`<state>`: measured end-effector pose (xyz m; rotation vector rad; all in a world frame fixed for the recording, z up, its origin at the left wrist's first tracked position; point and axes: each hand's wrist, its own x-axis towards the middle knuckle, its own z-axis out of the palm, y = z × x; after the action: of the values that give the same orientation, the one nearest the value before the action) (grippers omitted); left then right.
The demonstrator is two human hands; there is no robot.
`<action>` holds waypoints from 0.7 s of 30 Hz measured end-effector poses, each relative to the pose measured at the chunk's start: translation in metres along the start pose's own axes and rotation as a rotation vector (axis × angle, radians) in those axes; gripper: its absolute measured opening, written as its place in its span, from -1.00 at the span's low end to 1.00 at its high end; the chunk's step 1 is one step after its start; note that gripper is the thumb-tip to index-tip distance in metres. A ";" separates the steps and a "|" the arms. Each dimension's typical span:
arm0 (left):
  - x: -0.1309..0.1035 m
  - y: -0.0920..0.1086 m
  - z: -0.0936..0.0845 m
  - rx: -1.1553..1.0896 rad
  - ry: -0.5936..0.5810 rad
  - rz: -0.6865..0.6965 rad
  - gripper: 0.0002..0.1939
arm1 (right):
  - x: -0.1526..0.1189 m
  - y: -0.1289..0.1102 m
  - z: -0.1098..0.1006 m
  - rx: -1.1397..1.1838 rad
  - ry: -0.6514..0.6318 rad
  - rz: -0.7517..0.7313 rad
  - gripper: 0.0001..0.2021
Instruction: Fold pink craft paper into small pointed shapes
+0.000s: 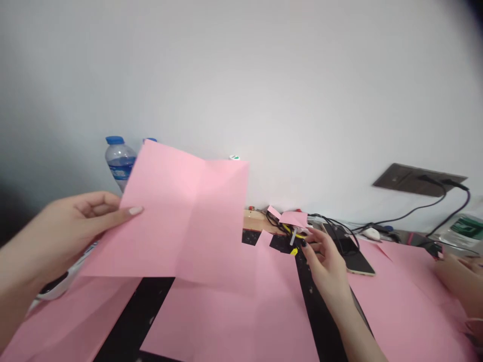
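Picture a clock on the black tabletop (151, 301), middle pink sheet (230, 327) at the hub, 12 at the wall. The left hand (94, 216), 10 o'clock, pinches the left edge of the creased sheet (181, 216), up in the air at 11 with its right edge free. Below, a bare strip parts the left flat sheet (71, 327) (9) from the middle one; another runs along the hub's right side. The right hand (326, 256), at 2: fingers loosely parted, nothing gripped that I can see, cables (335, 221) and phone (356, 259) close by. At 3, the right flat sheet (403, 296), another person's hand (456, 271) near its far edge. Containers: blue-capped bottle (119, 160) around 10:30, half hidden, can't tell how full; green-labelled container (464, 229) around 2:30, contents too blurred.
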<state>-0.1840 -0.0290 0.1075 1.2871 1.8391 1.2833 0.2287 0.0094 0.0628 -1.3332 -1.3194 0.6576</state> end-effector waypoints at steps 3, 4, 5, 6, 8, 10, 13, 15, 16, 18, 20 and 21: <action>-0.012 0.022 0.034 -0.012 -0.123 -0.036 -0.73 | -0.009 -0.024 0.007 0.295 -0.224 0.027 -0.50; -0.015 0.028 0.046 -0.029 -0.175 -0.021 -0.73 | -0.012 -0.030 0.012 0.356 -0.323 0.099 -0.46; -0.018 0.033 0.058 -0.049 -0.218 0.003 -0.74 | -0.013 -0.034 0.016 0.394 -0.381 0.163 -0.45; -0.021 0.037 0.069 -0.078 -0.272 0.024 -0.75 | -0.013 -0.036 0.020 0.415 -0.422 0.245 -0.47; -0.024 0.038 0.090 -0.146 -0.357 0.032 -0.76 | -0.010 -0.034 0.025 0.451 -0.489 0.397 -0.54; -0.024 0.033 0.107 -0.206 -0.440 0.023 -0.79 | -0.005 -0.024 0.026 0.472 -0.496 0.490 -0.65; -0.019 0.018 0.125 -0.313 -0.558 -0.032 -0.81 | 0.001 -0.007 0.023 0.503 -0.446 0.548 -0.83; -0.015 0.009 0.133 -0.382 -0.627 -0.071 -0.80 | 0.002 0.001 0.020 0.505 -0.414 0.599 -0.86; -0.014 0.006 0.135 -0.407 -0.656 -0.081 -0.79 | 0.002 0.003 0.019 0.512 -0.423 0.615 -0.82; -0.015 0.007 0.139 -0.445 -0.691 -0.068 -0.79 | 0.001 0.006 0.017 0.540 -0.474 0.615 -0.71; -0.021 0.013 0.140 -0.469 -0.697 -0.010 -0.80 | 0.001 0.007 0.015 0.573 -0.498 0.588 -0.63; -0.025 0.018 0.140 -0.480 -0.687 0.030 -0.81 | 0.002 0.009 0.014 0.589 -0.489 0.573 -0.62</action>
<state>-0.0506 0.0046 0.0667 1.2661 0.9690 1.0262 0.2189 0.0172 0.0516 -1.0767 -0.9673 1.7073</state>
